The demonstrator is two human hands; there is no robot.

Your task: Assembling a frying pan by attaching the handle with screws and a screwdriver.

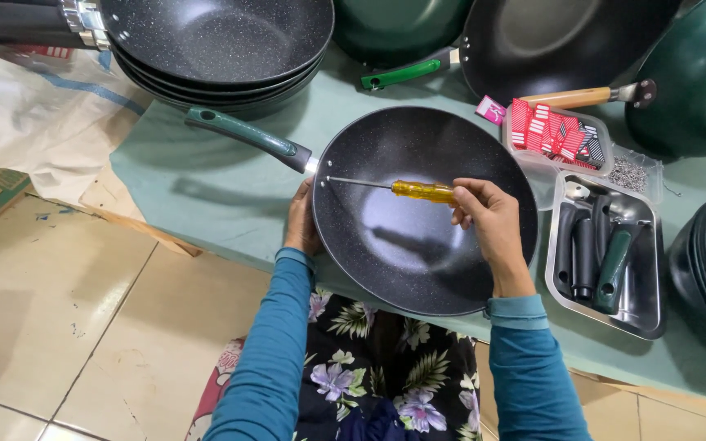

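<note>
Right hand (488, 214) grips a yellow-handled screwdriver (391, 188) inside the speckled black green-handled frying pan (426, 245); left hand (301, 224) clasps the pan's rim beside its handle.

Single head-worn view. We look almost straight down from above our own arms, close enough that both sleeves enter from the bottom edge. The green-covered desk (230, 204) fills the upper and right part of the field; the tiled floor (67, 310) occupies the lower left. The dark pan (418, 245) lies near the centre, at arm's reach. We have no second view for comparison.
</note>
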